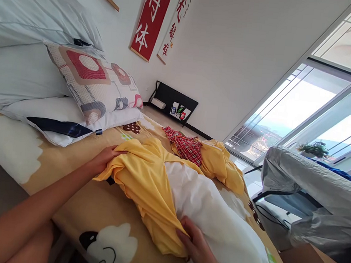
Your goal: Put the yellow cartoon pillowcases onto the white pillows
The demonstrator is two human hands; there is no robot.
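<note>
A person's left hand (105,157) pinches the upper edge of a crumpled yellow cotton garment (145,182) on a bed with a tan cartoon-sheep sheet (104,207), while the right hand (196,244), its wrist cut off by the frame's lower edge, grips the lower hem, fingers (184,228) closed on the fabric. The garment stretches lengthwise between both hands, partly hiding a white cloth (216,219). A red plaid cloth (186,145) lies beyond, near stacked pillows (83,80).
</note>
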